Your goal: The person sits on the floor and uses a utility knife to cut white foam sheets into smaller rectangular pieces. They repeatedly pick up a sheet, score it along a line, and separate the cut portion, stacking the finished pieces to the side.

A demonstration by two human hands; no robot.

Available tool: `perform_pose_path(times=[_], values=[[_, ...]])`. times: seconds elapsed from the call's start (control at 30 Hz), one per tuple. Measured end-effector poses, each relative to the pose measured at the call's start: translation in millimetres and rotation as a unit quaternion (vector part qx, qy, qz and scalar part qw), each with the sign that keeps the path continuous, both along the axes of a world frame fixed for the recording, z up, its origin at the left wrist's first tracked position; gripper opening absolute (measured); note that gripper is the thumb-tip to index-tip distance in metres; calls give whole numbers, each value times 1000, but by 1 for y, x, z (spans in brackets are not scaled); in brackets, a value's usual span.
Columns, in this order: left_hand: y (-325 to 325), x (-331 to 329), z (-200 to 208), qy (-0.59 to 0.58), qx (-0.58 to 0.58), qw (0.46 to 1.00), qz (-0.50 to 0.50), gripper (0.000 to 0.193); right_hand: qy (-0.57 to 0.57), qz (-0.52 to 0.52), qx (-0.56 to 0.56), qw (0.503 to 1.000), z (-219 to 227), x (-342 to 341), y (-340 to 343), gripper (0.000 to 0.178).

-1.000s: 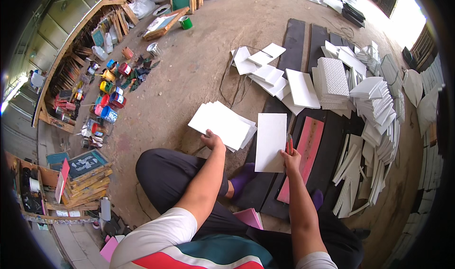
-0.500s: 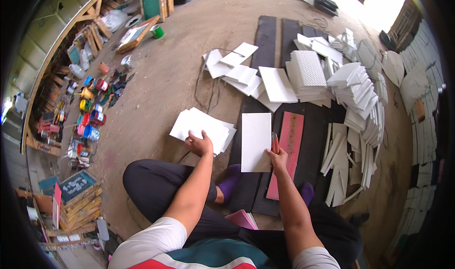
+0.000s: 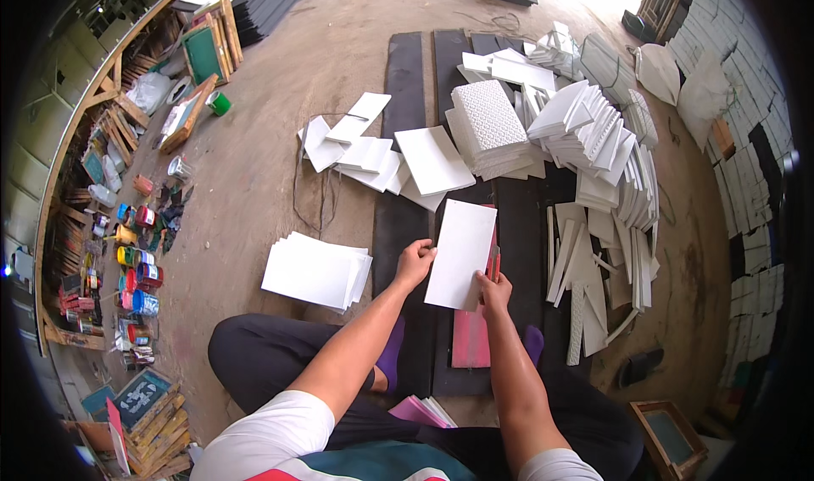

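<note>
A white rectangular foam sheet (image 3: pixel 460 252) is held up in front of me, tilted slightly to the right. My right hand (image 3: pixel 493 293) grips its lower right edge, and the same fingers hold a slim red tool (image 3: pixel 494 262) that looks like a utility knife. At the sheet's left edge, the curled fingers of my left hand (image 3: pixel 415 265) pinch it. Below and partly behind the sheet lies a long red-pink board (image 3: pixel 471 345). To the left, on the floor, rests a stack of similar white sheets (image 3: pixel 309 269).
Dark planks (image 3: pixel 407 142) lie under the work. Loose white pieces (image 3: pixel 434 159), a textured white stack (image 3: pixel 487 116) and a heap of offcuts (image 3: pixel 593 261) spread ahead and right. Paint pots (image 3: pixel 146 276) line the left, and a wooden frame (image 3: pixel 670 439) sits at lower right.
My left hand has left the white stack and moved right to the held sheet's edge. The sheet has tilted to the right in my right hand. The whole view has shifted.
</note>
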State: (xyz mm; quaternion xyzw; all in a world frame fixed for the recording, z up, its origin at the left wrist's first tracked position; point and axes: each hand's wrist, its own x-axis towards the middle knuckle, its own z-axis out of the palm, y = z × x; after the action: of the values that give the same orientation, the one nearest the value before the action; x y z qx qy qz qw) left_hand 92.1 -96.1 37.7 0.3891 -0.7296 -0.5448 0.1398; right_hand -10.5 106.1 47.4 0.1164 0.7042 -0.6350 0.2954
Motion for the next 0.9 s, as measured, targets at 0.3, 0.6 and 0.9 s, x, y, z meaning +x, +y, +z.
perform_pose_path(times=[0.3, 0.6, 0.9], values=[[-91, -122, -1, 27, 207, 951, 230, 74, -40, -41, -20, 998, -33, -22, 19, 20], [-68, -102, -15, 169, 333, 908, 191, 39, -14, -98, 9, 995, -38, -37, 57, 18], [84, -4, -14, 166, 455, 854, 189, 77, -20, -187, -28, 982, -4, -39, 85, 21]])
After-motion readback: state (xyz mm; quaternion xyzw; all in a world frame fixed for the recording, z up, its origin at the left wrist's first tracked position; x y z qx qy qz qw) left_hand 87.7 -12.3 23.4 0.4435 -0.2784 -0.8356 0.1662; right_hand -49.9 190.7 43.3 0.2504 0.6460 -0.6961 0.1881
